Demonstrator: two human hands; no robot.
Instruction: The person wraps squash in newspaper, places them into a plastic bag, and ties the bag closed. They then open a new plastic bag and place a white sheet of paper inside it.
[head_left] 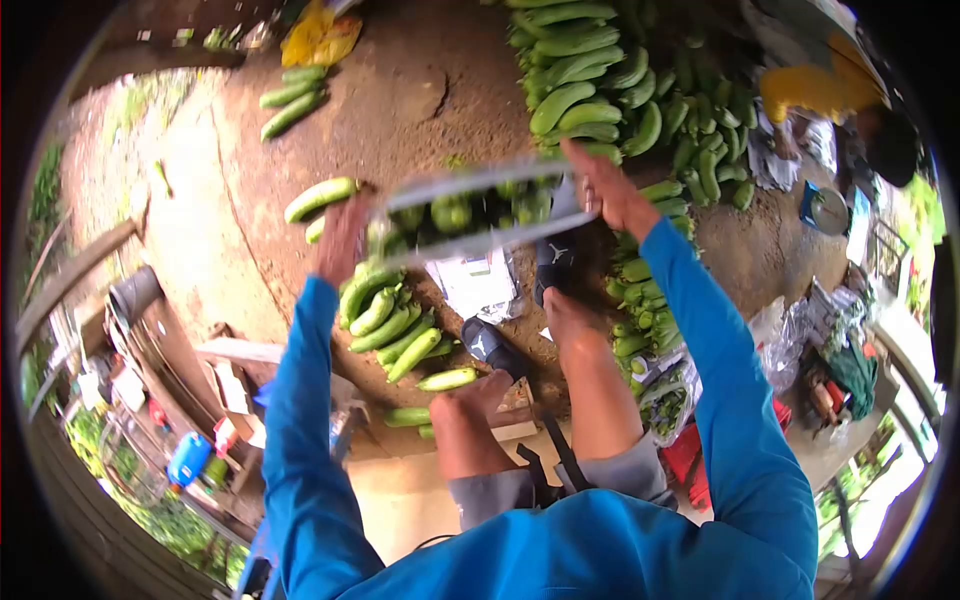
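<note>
Head view: left hand (345, 240) and right hand (608, 195), fingers nearly straight, hold opposite ends of a blurred vegetable pack (452, 213) above frame centre; slippers (498, 352) bear white jumping-figure logos; print on paper (478, 290) is illegible.

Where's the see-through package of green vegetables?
In the head view, that see-through package is just above centre, held between the left hand and right hand, with white papers below.
</note>
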